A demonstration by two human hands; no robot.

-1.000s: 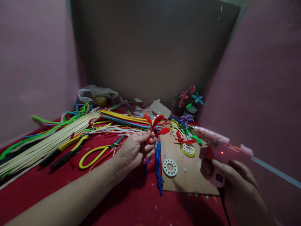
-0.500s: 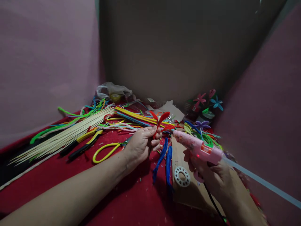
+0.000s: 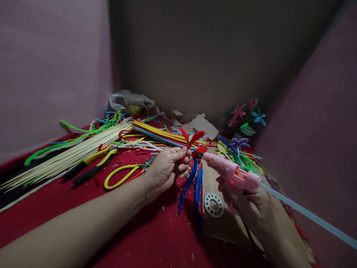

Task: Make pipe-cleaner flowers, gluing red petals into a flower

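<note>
Between thumb and fingers, my left hand (image 3: 170, 163) pinches a red pipe-cleaner flower (image 3: 196, 138) whose fuzzy petals spread upward and to the right. My right hand (image 3: 245, 203) is wrapped round the grip of a pink hot glue gun (image 3: 234, 172), its small red light lit. The gun's nozzle points left, close to the lowest red petal; whether it touches I cannot tell. A long translucent glue stick (image 3: 306, 214) juts from the gun's back. Blue pipe-cleaner pieces (image 3: 198, 186) lie below, between my hands.
Left on the red cloth (image 3: 134, 238) lie thin wooden sticks (image 3: 83, 149), pliers (image 3: 96, 167) and yellow-handled scissors (image 3: 122, 176). A white ring with holes (image 3: 214, 204) rests on a wooden board (image 3: 223, 229). Finished flowers (image 3: 258, 116) stand back right. Coloured pipe cleaners (image 3: 164, 133) lie behind my left hand.
The view has shifted slightly, moving the background things left and up. Both hands keep their holds, and the glue gun's nozzle stays near the red petals.
</note>
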